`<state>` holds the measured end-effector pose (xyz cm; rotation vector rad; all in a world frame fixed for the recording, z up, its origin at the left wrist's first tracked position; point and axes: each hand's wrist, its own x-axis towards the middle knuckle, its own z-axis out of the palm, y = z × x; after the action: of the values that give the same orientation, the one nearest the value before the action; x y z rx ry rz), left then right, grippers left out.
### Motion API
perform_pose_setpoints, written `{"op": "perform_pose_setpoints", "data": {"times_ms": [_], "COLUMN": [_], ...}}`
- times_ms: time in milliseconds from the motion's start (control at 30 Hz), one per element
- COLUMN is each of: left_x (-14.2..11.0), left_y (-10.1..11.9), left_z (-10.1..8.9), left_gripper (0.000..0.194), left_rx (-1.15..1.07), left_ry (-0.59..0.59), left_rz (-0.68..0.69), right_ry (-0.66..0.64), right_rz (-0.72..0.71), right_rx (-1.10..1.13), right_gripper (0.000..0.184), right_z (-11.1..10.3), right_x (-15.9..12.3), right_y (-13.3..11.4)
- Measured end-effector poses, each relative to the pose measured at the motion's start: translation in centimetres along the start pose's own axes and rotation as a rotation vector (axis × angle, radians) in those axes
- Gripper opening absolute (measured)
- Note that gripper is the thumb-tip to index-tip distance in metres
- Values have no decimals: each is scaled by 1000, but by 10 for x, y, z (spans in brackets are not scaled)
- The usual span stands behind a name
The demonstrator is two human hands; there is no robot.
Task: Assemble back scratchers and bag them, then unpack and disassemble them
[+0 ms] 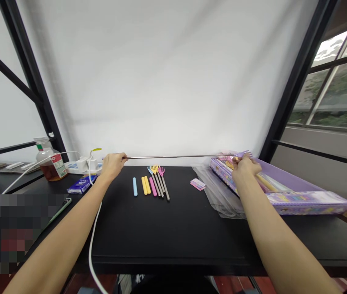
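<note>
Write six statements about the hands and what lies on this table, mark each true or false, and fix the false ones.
1. The left hand and the right hand both hold the metal rod. True.
2. The metal rod hangs straight down. False: it runs nearly level between the two hands.
3. The purple box is shut. False: the purple box stands open, with things showing inside.
4. The small card lies to the right of the pink fork. True.
5. The pink handle lies left of the blue one. False: the pink handle is right of the blue handle.
6. The bottle holds dark liquid. True.
</note>
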<state>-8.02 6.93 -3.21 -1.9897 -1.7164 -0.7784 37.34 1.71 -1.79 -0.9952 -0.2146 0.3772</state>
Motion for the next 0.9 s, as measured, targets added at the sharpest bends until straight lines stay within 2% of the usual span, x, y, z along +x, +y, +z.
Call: {"op": "perform_pose_setpoints", "data": {"times_ms": [100,200,300,400,467,533,600,767,900], "left_x": [-1,-1,-2,-8,-15,-22,-27,-33,-33], "left_y": [-6,1,28,67,90,107,117,130,135], "left_z": [1,3,2,-2,-7,-13,-17,-17,-16], "left_gripper": [21,19,16,19,24,27,28,31,27], "left_rx": [-17,-66,-132,-186,-212,-219,-210,-139,-137], "left_ry": [32,27,53,153,224,293,314,217,139], "left_rz": [53,202,420,634,748,765,761,753,693], "right_ry": [-111,-331,-614,-872,-991,-1086,-1155,-1298,-1291], "right_rz": [-19,-17,-17,-30,-44,-93,-160,-197,-239], "right_rx": [-67,-175,-283,-347,-355,-354,-365,-427,-400], "right_gripper": [31,32,32,32,35,40,45,45,43], "right_z": [-1,-2,2,7,8,7,4,5,10], "right_x": [-5,-18,-44,-76,-91,-99,-104,-120,-129], "right_y": [1,7,17,28,32,34,36,39,38]}}
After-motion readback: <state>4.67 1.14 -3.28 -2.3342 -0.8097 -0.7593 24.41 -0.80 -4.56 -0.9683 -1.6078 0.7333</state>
